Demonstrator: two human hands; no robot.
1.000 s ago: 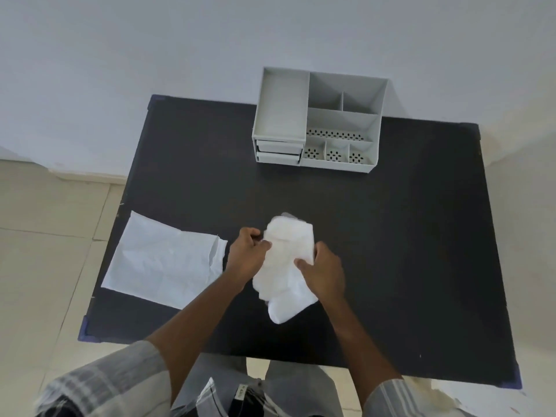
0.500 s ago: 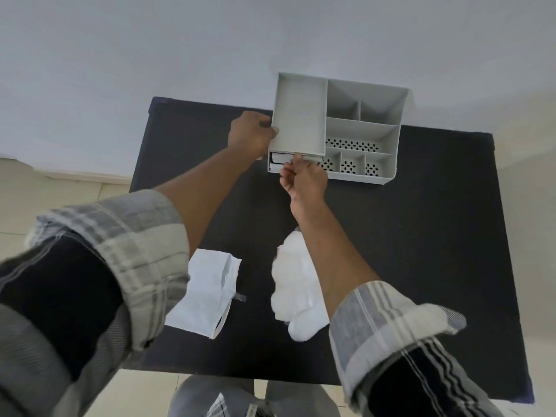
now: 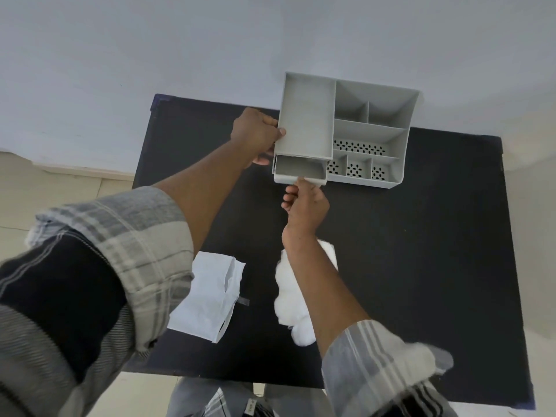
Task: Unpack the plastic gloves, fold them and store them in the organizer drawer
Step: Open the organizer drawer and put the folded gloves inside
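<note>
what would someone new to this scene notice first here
The grey plastic desk organizer at the far edge of the black table draws the eye first: the left hand grips its side while the right hand holds the front of its partly open top drawer. Nearer, a crumpled white bundle of plastic gloves lies beside a torn white paper packet.

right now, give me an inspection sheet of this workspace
surface: black table, mostly bare
job's things: grey organizer at the far edge; its top drawer is pulled partly out and looks empty; folded gloves lie near the front, partly under the right forearm
clutter: white wrapper left of the gloves
grippers: left hand grips the organizer's left side; right hand pinches the drawer front
cables: nothing seen
surroundings: pale wall, tiled floor
</note>
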